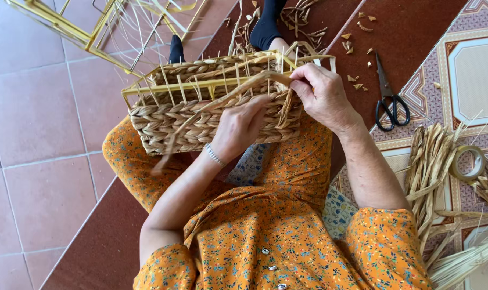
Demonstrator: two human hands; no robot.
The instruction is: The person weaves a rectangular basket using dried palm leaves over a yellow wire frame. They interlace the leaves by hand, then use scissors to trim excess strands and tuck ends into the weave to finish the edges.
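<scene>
A half-woven straw basket (169, 115) on a yellow wire frame rests on my lap, its braided side facing me. My left hand (238, 129) presses against the basket's woven wall near the upper right corner, fingers curled on the braid. My right hand (322, 94) pinches a long straw strand (238, 88) at the basket's top right edge; the strand arcs left across the rim and trails down past the basket's lower left. A thin bracelet sits on my left wrist.
Black scissors (389, 99) lie on the patterned mat to the right. A bundle of dried straw (429, 166) and a roll of tape (469, 161) are further right. Straw scraps (357, 80) litter the floor. Another yellow wire frame (88, 32) stands top left.
</scene>
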